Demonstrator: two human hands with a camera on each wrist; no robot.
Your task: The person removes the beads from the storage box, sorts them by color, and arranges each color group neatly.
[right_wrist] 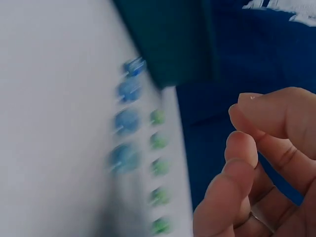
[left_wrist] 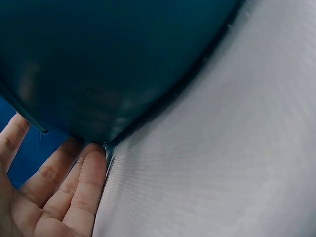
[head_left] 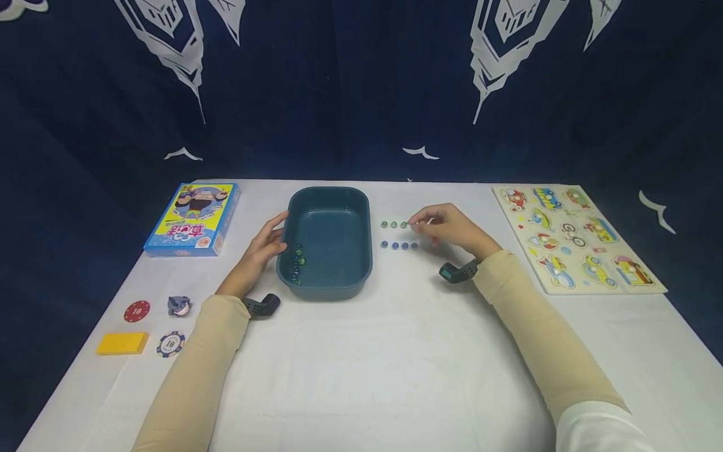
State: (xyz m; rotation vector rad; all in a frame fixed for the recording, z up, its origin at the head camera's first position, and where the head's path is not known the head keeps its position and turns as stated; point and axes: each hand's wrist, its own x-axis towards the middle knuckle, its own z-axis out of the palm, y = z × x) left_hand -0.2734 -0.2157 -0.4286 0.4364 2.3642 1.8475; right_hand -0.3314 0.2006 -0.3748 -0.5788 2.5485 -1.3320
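Note:
A dark teal basin [head_left: 324, 292] stands mid-table. Against its left side rests my left hand [head_left: 261, 252], with straightened fingers; in the left wrist view the fingertips [left_wrist: 94, 153] meet the lower wall. Several green and blue marbles [head_left: 297, 263] lie inside at the left. To the basin's right are two rows on the cloth: green marbles [head_left: 393, 224] behind, blue marbles [head_left: 400, 246] in front. My right hand [head_left: 449, 227] hovers at the right end of the green row, covering part of it. Its fingers are loosely bent, with nothing visible between thumb and fingertips in the right wrist view.
On the left lie a colourful box [head_left: 192, 220], a red chip [head_left: 137, 311], a small shark figure [head_left: 179, 306], a yellow block [head_left: 122, 343] and a white-and-navy chip [head_left: 171, 344]. A wooden picture puzzle board [head_left: 578, 238] lies at right. A dark curtain [head_left: 361, 94] hangs behind.

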